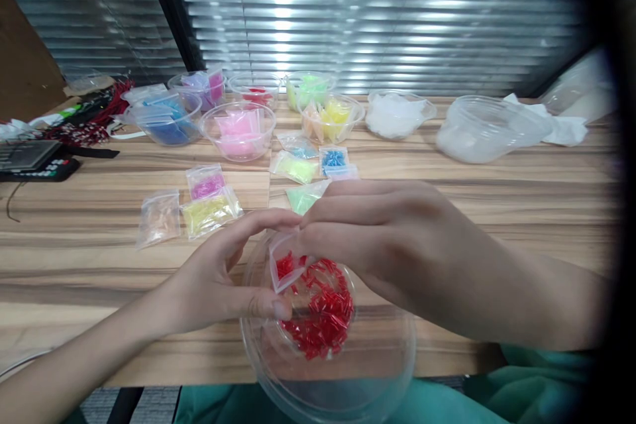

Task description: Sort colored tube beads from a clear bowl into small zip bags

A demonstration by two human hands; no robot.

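Note:
A clear plastic bowl (382,351) stands at the table's front edge, with red tube-shaped pieces (330,315) scattered over its bottom. Above its far left part, a small clear zip bag (276,271) hangs tilted, with more red pieces at its mouth. My right hand (382,238) comes over the bowl from the right, its fingers closed on the bag's upper end. My left hand (223,278) is at the bowl's left side, thumb and fingers spread apart. Its index fingertip meets my right fingers, and its thumb lies over the bowl beside the bag.
Small bags of yellow (209,212), purple (207,184) and peach pieces (159,218) lie left. Green (295,167) and blue bags (334,159) lie beyond the bowl. Several filled bowls (238,132) line the back. Stacked empty bowls (477,129) stand right; a dark device (37,159) lies left.

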